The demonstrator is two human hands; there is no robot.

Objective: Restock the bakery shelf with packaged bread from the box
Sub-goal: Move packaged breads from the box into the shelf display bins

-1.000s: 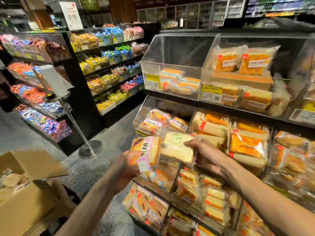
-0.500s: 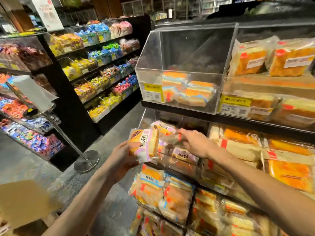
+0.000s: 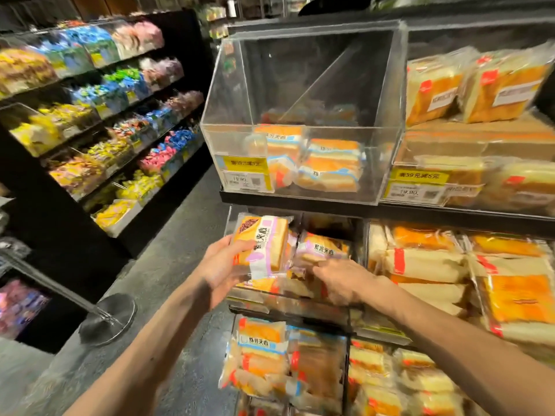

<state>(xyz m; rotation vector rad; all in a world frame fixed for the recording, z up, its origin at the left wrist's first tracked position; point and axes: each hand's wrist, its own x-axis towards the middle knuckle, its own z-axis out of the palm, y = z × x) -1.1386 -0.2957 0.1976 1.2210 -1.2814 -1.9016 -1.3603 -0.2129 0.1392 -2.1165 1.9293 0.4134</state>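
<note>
We see the left hand holding a pack of bread upright in front of the shelf. Its thumb lies along the near left edge and its fingers are curled behind (the label is pink and white, with a dark picture at the top corner). The pack hangs at the left front corner of the middle bin, above its clear front wall.

The right hand reaches into the same bin from the right, back of the hand up. Its fingers point left and lie on the packs there. Just above the fingertips a second pack with the same pink label lies tilted in the bin. We cannot tell whether these fingers pinch anything or only rest, since they are blurred and partly hidden among wrappers.

One shelf up, the top bin holds a few blue-striped packs low at the front, beside a yellow price tag on its front wall. To its right, orange packs stand in the neighbouring bin. Beside the middle bin, on the right, red-marked packs are stacked on their sides. Bottom packs crowd the lowest shelf under our hands.

To the left, across the grey floor, sweets shelves carry bright wrappers in yellow, blue and pink. A round metal post base stands on the floor near them.
</note>
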